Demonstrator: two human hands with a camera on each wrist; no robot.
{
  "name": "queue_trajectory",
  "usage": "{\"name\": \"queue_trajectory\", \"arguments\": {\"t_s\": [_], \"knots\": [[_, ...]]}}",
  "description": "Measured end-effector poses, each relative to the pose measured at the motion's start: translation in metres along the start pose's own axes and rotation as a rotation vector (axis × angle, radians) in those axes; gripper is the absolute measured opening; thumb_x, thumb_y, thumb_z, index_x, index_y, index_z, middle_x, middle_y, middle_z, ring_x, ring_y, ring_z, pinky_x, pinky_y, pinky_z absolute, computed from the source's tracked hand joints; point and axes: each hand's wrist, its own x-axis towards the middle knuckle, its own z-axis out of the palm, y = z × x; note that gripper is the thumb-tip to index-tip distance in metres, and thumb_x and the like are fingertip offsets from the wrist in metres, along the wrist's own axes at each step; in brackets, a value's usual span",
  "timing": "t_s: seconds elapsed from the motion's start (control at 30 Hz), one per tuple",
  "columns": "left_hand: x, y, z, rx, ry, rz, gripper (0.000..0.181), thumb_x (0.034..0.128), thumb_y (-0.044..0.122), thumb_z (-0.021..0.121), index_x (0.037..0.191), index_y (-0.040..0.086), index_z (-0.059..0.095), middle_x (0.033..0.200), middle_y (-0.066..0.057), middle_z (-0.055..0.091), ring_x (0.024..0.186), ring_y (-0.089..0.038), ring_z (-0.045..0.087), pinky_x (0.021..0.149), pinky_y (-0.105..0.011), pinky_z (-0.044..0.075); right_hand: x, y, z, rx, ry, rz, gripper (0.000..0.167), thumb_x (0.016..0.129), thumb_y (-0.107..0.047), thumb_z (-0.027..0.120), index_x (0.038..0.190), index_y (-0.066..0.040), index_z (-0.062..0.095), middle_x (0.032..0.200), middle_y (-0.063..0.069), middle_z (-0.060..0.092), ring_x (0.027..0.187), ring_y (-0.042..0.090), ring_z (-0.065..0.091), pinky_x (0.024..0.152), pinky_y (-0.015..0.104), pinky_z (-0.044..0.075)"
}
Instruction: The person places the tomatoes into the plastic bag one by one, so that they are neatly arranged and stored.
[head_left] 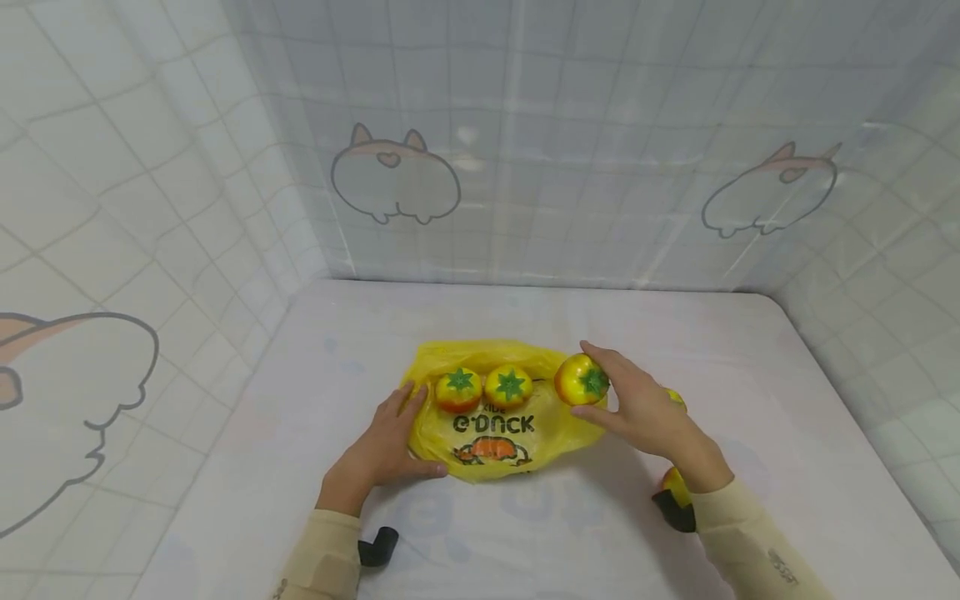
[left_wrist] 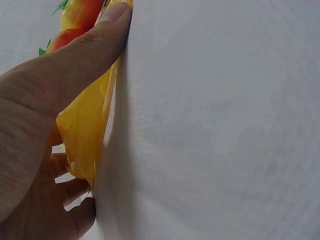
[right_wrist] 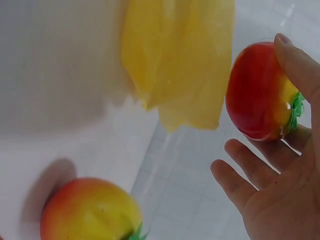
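A yellow plastic bag [head_left: 487,429] with printed letters and an orange picture lies flat on the table. Two red-and-yellow fruits with green leaf tops, one [head_left: 458,390] left of the other [head_left: 508,387], rest on it. My right hand [head_left: 645,408] grips a third such fruit [head_left: 581,379] between thumb and fingers at the bag's right end; the right wrist view shows this fruit [right_wrist: 257,92] beside the bag [right_wrist: 175,60]. My left hand [head_left: 390,442] rests at the bag's left edge, fingers spread, its thumb [left_wrist: 95,47] along the near edge.
Another fruit [head_left: 677,486] lies near my right forearm, with a black curved object [head_left: 675,511] against it. Beyond my right hand, one more fruit [head_left: 675,397] is partly hidden. A black object [head_left: 379,547] shows beside my left sleeve. Patterned curtains surround the white table [head_left: 360,325].
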Motion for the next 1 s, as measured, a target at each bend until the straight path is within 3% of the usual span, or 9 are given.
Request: {"name": "queue_trajectory", "arguments": {"t_s": [0.43,1.0], "knots": [[-0.004,0.004,-0.004,0.010,0.004,-0.004,0.133,0.0660,0.069,0.086,0.166,0.016,0.017,0.172,-0.015,0.005,0.157,-0.044,0.010,0.117,-0.064,0.033,0.015,-0.012,0.014,0.001,-0.160,0.036,0.089,0.091,-0.042,0.078,0.162,-0.011,0.033,0.165,0.011,0.037,0.151,0.041,0.033,0.120,0.060,0.032],[-0.009,0.008,-0.009,0.018,-0.008,-0.009,0.132,0.0673,0.069,0.086,0.166,0.015,0.017,0.173,-0.015,0.004,0.157,-0.043,0.011,0.118,-0.063,0.033,0.019,-0.008,0.029,-0.060,-0.212,-0.016,0.087,0.091,-0.034,0.080,0.160,-0.007,0.035,0.167,0.012,0.031,0.152,0.047,0.025,0.118,0.064,0.032]]}}
